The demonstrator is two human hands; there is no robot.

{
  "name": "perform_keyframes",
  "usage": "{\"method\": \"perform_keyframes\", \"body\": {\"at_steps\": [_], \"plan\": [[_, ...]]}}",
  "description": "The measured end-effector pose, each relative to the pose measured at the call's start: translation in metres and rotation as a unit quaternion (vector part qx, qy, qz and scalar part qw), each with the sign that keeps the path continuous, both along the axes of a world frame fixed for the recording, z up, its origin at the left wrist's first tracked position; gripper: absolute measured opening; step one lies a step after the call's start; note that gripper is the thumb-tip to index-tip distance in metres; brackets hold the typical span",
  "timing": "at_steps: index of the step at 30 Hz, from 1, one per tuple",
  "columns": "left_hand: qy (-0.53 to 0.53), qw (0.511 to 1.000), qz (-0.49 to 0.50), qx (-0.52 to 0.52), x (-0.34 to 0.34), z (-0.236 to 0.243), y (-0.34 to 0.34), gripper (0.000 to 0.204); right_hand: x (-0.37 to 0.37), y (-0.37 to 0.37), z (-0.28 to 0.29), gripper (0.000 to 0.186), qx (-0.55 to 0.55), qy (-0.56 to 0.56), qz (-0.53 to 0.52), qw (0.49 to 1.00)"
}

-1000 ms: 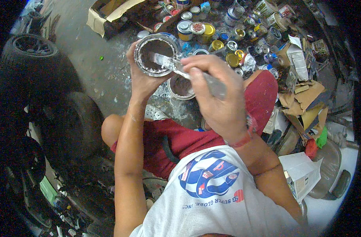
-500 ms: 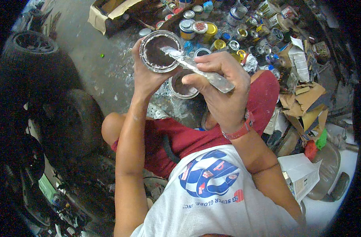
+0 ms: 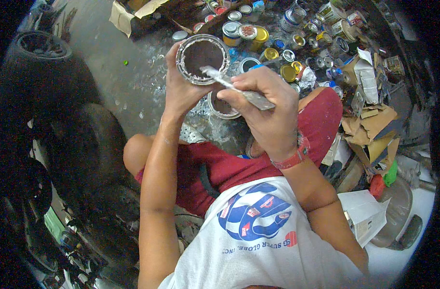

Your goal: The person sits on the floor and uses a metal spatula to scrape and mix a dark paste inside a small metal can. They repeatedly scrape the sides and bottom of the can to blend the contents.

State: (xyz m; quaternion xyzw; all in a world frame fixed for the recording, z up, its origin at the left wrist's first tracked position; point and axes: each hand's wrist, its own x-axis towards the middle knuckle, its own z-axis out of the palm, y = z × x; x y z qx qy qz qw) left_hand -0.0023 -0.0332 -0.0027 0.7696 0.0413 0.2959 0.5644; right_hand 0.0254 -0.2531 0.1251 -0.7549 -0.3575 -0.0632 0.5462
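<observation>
Left hand point(image 3: 183, 94) wrapped round side of open can point(image 3: 226, 55), mouth tilted towards wearer. Right hand point(image 3: 273, 108) pinching white-smeared flat scraper point(image 3: 222, 78) between thumb and fingers. Change: scraper tip drawn back from over mid-mouth to near rim, right hand's side; work seems shifted from can's middle to edge. Can grip same. Second can point(image 3: 222, 115) below held can, between hands, partly covered.

Hard to make out: left fingers behind can; tip blurred, rim contact unclear; depth of dark contents can't be told.
</observation>
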Motion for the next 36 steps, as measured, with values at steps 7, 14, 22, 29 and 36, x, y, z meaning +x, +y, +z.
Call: {"method": "perform_keyframes", "body": {"at_steps": [7,14,22,29,36], "plan": [[0.027,0.986,0.048,0.158,-0.001,0.018,-0.008,0.131,0.014,0.005,-0.003,0.026,0.097,0.084,-0.054,0.99],[-0.019,0.996,0.004,0.084,-0.001,0.016,-0.01,0.13,0.013,0.019,-0.009,0.029,0.189,0.203,-0.033,0.96],[-0.039,0.996,-0.03,0.079,-0.003,0.007,-0.007,0.128,0.019,0.001,0.014,0.026,-0.056,0.011,0.11,0.992],[-0.032,0.998,-0.04,0.026,0.0,0.01,-0.009,0.127,0.021,-0.015,0.038,0.025,-0.179,-0.034,0.152,0.971],[-0.025,0.996,-0.019,0.084,0.005,0.015,-0.006,0.129,0.012,-0.024,0.04,0.021,-0.131,-0.066,0.073,0.986]]}}
